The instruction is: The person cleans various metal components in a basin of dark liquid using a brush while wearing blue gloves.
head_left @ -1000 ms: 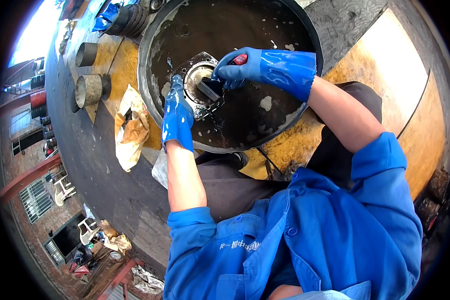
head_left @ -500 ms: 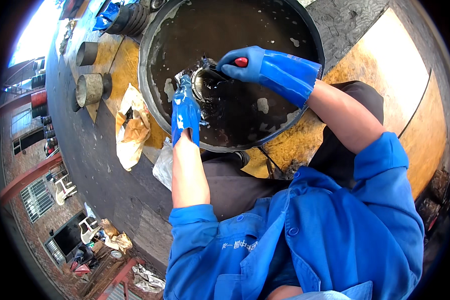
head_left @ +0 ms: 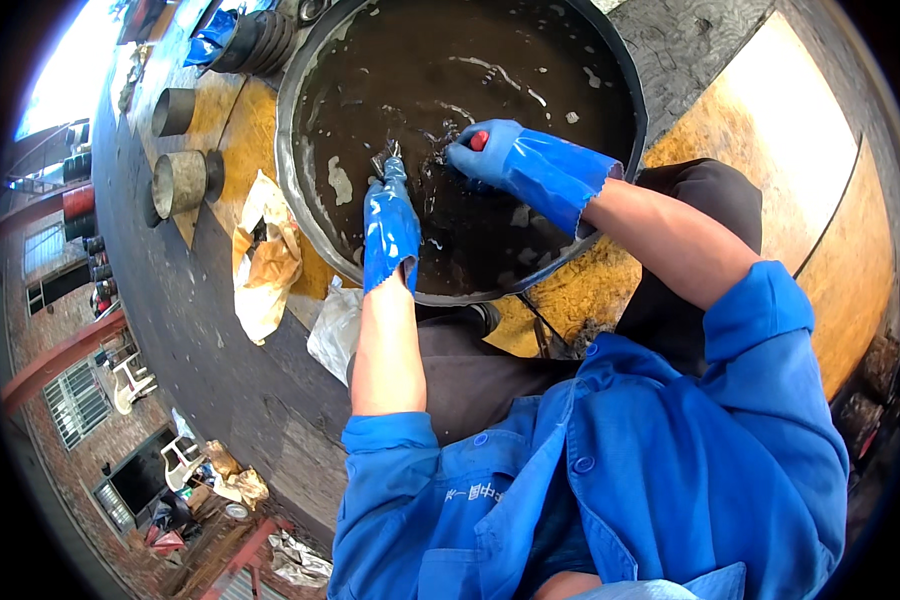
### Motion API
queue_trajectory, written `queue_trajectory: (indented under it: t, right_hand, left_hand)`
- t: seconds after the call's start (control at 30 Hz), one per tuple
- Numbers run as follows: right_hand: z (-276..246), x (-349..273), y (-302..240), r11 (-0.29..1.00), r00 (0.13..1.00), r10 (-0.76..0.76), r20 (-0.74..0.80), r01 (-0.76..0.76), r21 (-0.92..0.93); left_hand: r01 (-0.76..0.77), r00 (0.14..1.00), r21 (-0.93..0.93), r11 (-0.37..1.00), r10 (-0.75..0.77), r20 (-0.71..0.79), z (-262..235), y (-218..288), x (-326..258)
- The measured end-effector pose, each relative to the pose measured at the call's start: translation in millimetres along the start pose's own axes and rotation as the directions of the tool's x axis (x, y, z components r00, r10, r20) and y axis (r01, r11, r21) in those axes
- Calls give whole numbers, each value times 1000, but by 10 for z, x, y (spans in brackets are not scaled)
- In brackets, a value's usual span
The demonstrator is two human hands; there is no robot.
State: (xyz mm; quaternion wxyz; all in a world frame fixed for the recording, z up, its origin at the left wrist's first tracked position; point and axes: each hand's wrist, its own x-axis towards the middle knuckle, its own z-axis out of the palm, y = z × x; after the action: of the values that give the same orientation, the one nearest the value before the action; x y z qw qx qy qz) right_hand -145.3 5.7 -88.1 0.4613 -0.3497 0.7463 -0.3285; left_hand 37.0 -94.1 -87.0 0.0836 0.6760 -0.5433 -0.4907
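Note:
A large round dark basin (head_left: 286,150) full of murky brown liquid (head_left: 515,245) stands in front of me. My left hand (head_left: 391,222), in a long blue rubber glove, reaches in over the near rim, closed on a shiny metal part (head_left: 388,154). Only a little of that part shows above the liquid. To its right, my gloved right hand (head_left: 490,155) grips a red-handled tool (head_left: 479,141). The tool's working end is hidden below the surface. Ripples and splashes lie between the two hands.
Left of the basin are a crumpled brown paper bag (head_left: 267,262), a clear plastic bag (head_left: 335,328) and short metal cylinders (head_left: 178,182). Dark ribbed rings (head_left: 260,42) sit beyond them. Yellow-stained boards (head_left: 715,125) lie at right. My bent legs are against the near side.
The metal part's round opening, visible before, has sunk below the liquid. My left hand has shifted slightly right, the right hand slightly down and left. Fresh ripples have spread.

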Motion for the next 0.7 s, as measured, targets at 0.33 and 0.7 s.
queue_trajectory:
  t: [0.33, 0.7]
  right_hand:
    - [-107, 25, 72, 951, 979, -180, -96, 198, 238]
    - [-54, -109, 135, 995, 995, -95, -37, 94, -12]
  left_hand:
    - [-84, 996, 56, 995, 82, 47, -54, 68, -188]
    - [-50, 996, 56, 997, 46, 73, -87, 106, -228]
